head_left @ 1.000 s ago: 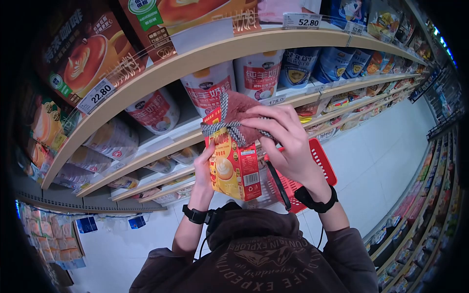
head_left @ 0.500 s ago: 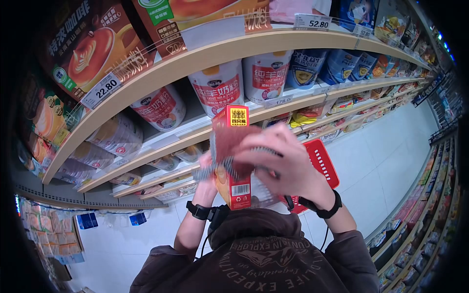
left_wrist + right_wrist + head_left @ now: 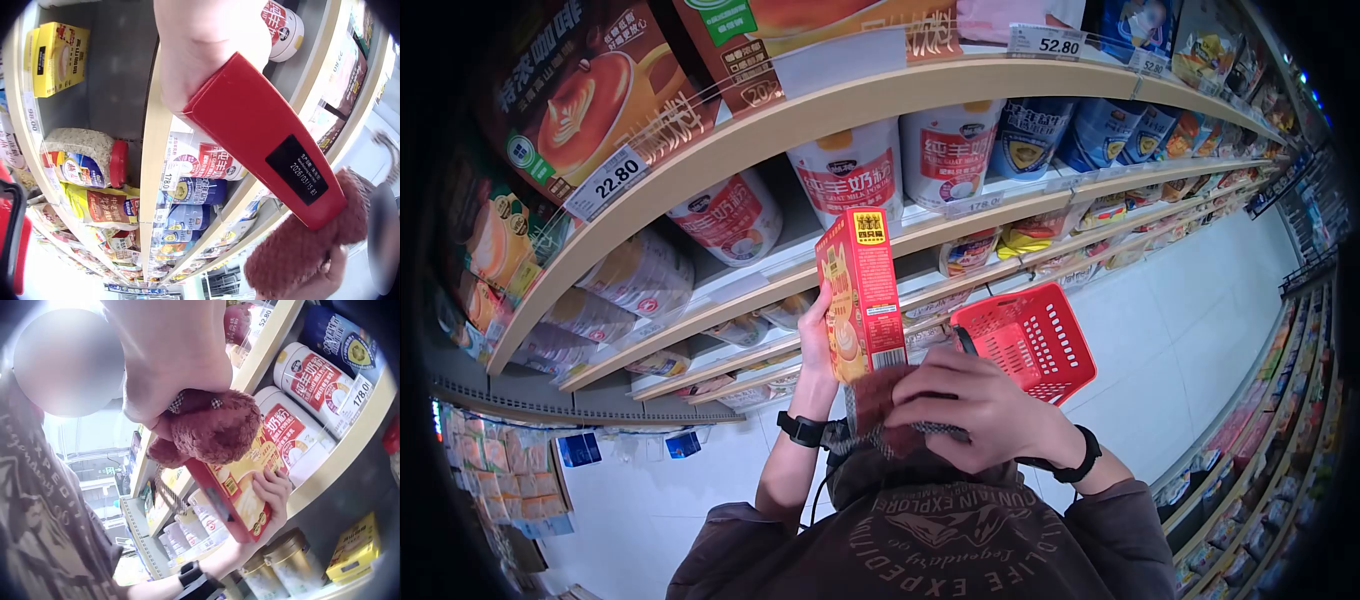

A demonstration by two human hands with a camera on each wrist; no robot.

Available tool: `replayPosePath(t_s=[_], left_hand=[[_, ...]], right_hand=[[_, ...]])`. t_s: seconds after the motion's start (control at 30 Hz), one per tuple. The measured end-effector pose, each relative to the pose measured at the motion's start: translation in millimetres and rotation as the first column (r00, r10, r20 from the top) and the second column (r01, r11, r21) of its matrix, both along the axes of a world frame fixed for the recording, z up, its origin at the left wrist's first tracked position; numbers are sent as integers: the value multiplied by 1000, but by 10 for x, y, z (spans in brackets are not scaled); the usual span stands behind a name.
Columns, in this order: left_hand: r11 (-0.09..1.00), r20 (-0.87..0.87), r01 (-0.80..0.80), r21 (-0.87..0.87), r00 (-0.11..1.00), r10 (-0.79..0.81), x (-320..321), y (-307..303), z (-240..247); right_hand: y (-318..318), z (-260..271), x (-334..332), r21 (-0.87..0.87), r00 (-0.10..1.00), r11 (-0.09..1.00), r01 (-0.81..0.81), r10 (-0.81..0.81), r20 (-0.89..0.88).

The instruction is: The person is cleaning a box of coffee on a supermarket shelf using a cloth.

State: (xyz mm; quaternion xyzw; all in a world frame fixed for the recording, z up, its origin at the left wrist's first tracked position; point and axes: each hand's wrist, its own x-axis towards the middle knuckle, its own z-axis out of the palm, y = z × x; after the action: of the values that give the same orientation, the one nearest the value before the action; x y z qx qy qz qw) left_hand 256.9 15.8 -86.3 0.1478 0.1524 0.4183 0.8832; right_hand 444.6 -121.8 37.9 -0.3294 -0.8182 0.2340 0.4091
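My left hand grips a red and yellow carton by its side, held upright in front of the shelves. In the left wrist view the carton's narrow red end shows a black printed date patch. My right hand holds a fuzzy reddish-brown cloth with a black-and-white checked band. The cloth lies against the lower end of the carton, near my chest. From the right wrist, the cloth bunches under the right hand, and the left fingers wrap the carton's far edge.
A red basket stands beyond my right hand. Curved shelves with milk powder cans and coffee boxes rise ahead. A yellow box sits on a lower shelf. More racks line the right side.
My right hand and the cloth have moved from the carton's top down to its lower end. The carton has turned, showing its red side and top, and the left hand has kept its grip.
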Motion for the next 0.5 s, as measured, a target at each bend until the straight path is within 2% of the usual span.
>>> replayPosePath(t_s=[0.03, 0.1, 0.17, 0.23, 0.3, 0.37, 0.43, 0.5], left_hand=[[1000, 0, 4, 0, 1000, -4, -5, 18, -7], [999, 16, 28, 37, 999, -29, -43, 58, -11], [1000, -33, -6, 12, 999, 7, -20, 49, 36], [999, -132, -28, 22, 991, 30, -3, 40, 91], [994, -192, -68, 86, 978, 83, 66, -13, 227], [984, -249, -102, 149, 959, 137, 131, -56, 359], [953, -405, -99, 287, 889, 214, 177, -63, 459], [951, -416, -118, 284, 879, 233, 205, -56, 527]], right_hand=[[-9, -16, 27, 0, 1000, 1000, 4, -4, 0], [-25, -59, 78, -74, 995, 993, -88, 84, -57], [22, -23, 217, -47, 997, 997, -62, 59, -55], [63, -46, 341, -13, 964, 969, 248, -249, -95], [126, -125, 342, -52, 842, 870, 490, -488, -230], [201, -226, 311, -63, 820, 846, 530, -530, -214], [249, -334, 248, -119, 778, 786, 607, -618, -112], [300, -423, 308, -142, 784, 784, 604, -617, -75]])
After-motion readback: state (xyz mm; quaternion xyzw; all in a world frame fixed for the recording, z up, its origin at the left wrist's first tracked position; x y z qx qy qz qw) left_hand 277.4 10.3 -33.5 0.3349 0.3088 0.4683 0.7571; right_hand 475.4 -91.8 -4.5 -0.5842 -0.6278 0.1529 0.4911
